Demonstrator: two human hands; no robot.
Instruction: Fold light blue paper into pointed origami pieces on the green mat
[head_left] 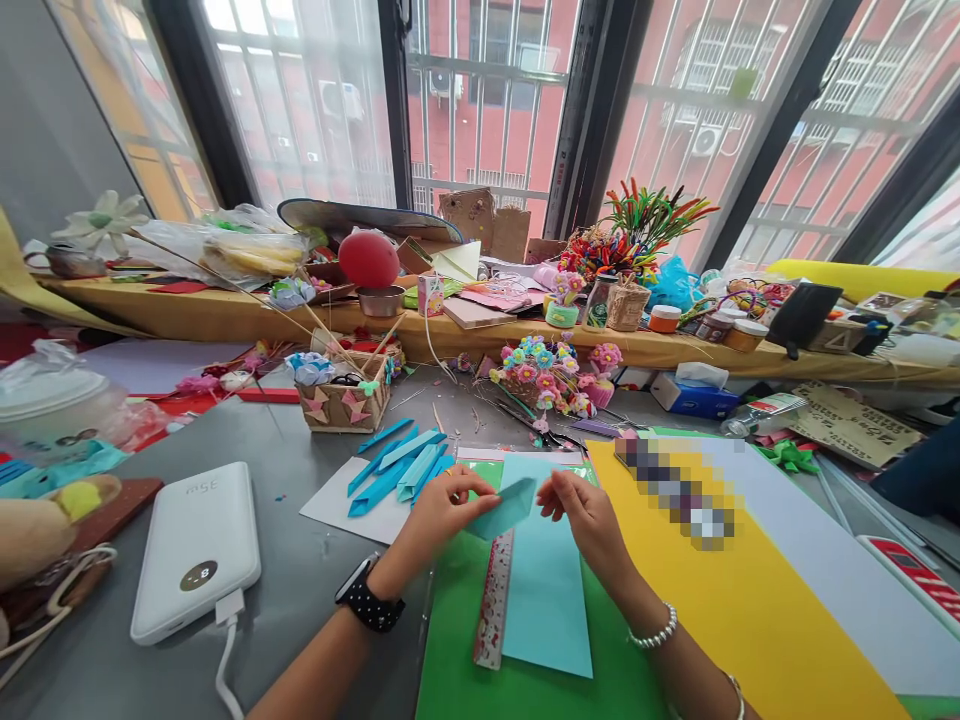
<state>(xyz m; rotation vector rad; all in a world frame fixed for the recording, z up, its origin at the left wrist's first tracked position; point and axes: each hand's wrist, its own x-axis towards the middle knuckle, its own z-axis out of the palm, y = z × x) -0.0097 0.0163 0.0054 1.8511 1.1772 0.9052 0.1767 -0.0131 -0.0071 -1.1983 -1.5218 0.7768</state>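
My left hand (452,505) pinches a small piece of folded light-blue paper (510,508) between thumb and fingers, above the work surface. To the right of that paper is my right hand (577,510), its fingers curled and apart from the paper, with nothing visible in them. Below both hands lies a light-blue paper sheet (547,610) on green paper (457,670). A patterned ruler (493,610) rests along the sheet's left edge. Left of my left hand, several folded blue paper strips (397,468) are heaped on a white sheet (330,508).
A white power bank (199,550) with a cable lies at left. Yellow paper (720,600) spreads at right. Behind stand a decorated box (345,405), a flower basket (525,390), scissors (555,437) and a tissue pack (694,395). A crowded ledge (480,340) runs below the windows.
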